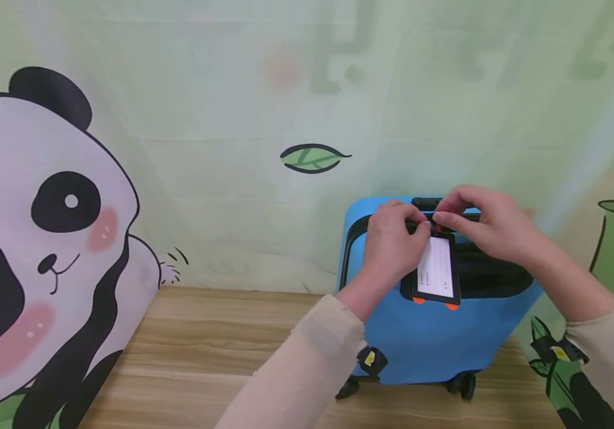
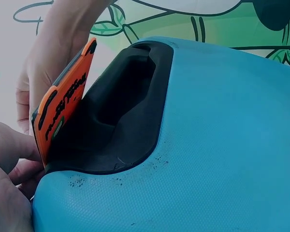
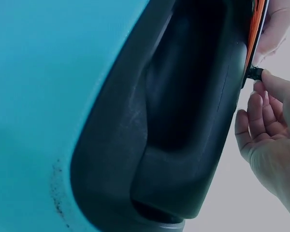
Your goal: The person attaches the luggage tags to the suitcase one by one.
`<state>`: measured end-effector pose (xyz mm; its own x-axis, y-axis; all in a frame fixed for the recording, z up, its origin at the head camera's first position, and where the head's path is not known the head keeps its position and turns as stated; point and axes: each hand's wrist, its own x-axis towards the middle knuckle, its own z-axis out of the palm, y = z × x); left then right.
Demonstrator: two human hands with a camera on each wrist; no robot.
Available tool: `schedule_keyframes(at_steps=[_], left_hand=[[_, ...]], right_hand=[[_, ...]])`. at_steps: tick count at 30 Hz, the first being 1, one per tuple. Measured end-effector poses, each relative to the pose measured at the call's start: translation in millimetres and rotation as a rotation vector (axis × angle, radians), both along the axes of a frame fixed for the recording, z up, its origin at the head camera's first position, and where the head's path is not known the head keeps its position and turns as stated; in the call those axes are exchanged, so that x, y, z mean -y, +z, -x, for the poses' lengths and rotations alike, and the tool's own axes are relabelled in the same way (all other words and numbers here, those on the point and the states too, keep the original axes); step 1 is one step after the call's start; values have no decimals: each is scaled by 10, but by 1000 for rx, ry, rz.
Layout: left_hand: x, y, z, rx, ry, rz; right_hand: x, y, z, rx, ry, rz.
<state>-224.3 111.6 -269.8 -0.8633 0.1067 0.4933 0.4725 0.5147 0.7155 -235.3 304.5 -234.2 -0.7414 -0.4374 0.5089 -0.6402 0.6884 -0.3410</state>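
Note:
A blue suitcase (image 1: 430, 342) with a black recessed handle area (image 2: 121, 96) stands upright on the wooden surface. Against its top hangs a luggage tag (image 1: 435, 271), with a white card in a black frame in the head view; the left wrist view shows its orange back (image 2: 67, 104) with black lettering. My left hand (image 1: 395, 241) pinches at the tag's upper end, thumb against forefinger. Just right of it, my right hand (image 1: 491, 223) pinches a small black strap end (image 3: 255, 73) between thumb and forefinger. The fingertips partly hide the strap.
Wood-grain boards (image 1: 205, 351) lie under the suitcase, which rests on black wheels (image 1: 467, 386). Behind it hangs a pale green backdrop (image 1: 221, 119) with a printed leaf. A large panda cutout (image 1: 71, 250) stands at the left.

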Motion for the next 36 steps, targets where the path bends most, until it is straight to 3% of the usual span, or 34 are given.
schedule_keyframes(at_steps=[16,20,24,28,36], left_hand=[[-4,-8,-13,0,0,-1],[-3,-14,-8,5,1,-5],[0,-19,0,13,4,-8],[3,-16,-1,15,-2,-5],[4,0,1,-5,-7,1]], right_hand=[[13,81,38,55,-43,-109],[23,34,41,-23,-43,-112],[64,-21,32,-175,-17,-126],[80,-49,13,-273,11,-137],[60,-44,-12,-257,-5,-110]])
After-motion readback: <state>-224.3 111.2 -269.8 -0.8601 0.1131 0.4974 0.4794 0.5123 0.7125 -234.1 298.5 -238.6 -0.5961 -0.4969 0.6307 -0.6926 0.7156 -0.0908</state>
